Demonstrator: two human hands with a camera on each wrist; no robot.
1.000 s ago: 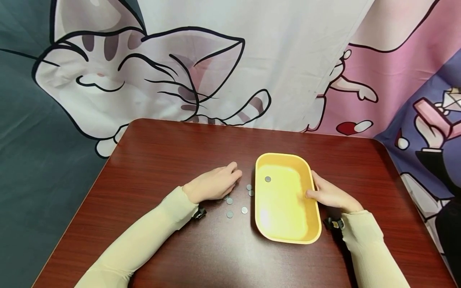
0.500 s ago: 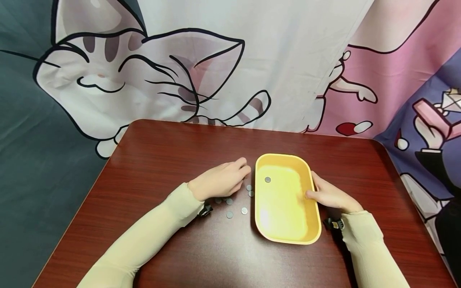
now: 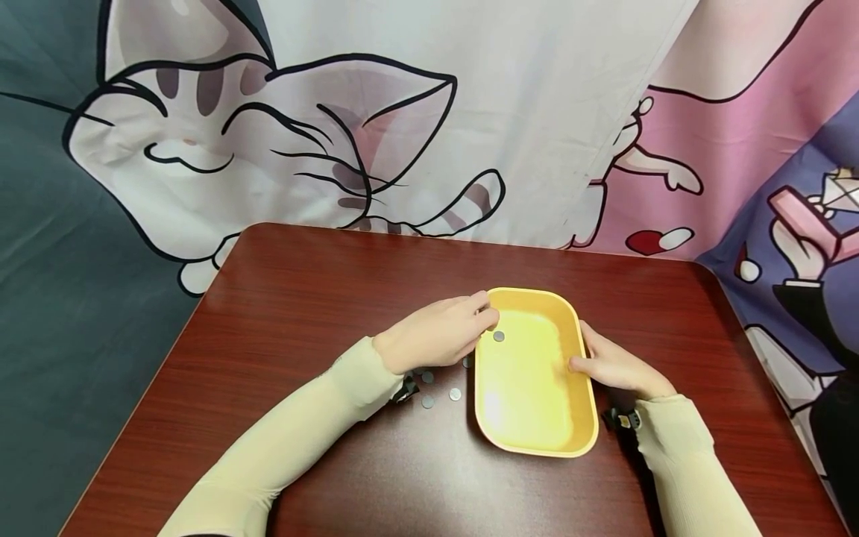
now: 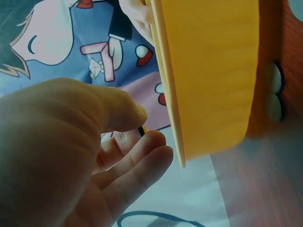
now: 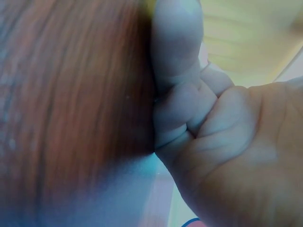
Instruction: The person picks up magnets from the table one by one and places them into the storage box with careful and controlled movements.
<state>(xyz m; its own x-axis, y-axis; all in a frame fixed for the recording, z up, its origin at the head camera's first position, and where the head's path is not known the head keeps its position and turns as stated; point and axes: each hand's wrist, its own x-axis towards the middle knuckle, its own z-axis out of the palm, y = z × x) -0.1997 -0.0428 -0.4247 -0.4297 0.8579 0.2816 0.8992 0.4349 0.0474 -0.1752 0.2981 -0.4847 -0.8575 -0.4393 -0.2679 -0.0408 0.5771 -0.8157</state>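
Note:
A yellow plastic tub [image 3: 537, 395] stands on the table, with one small silvery coin [image 3: 499, 336] lying inside it. My left hand [image 3: 435, 333] is at the tub's left rim, fingertips overlapping the rim in the head view. In the left wrist view its thumb and forefinger pinch a coin [image 4: 141, 131], seen edge-on as a thin dark sliver. My right hand [image 3: 620, 367] grips the tub's right wall, thumb over the rim and fingers outside. Several loose coins [image 3: 455, 394] lie on the table left of the tub, some partly hidden under the left hand.
The reddish-brown wooden table [image 3: 322, 268] has its far edge against a cartoon-print curtain [image 3: 537, 127]. Two coins [image 4: 275, 78] lie close beside the tub's outer wall in the left wrist view. A dark strap device [image 3: 406, 389] sits at the left wrist.
My left hand has moved right and slightly away from me, from over the loose coins to the tub's left rim. My right hand and the tub have stayed in place.

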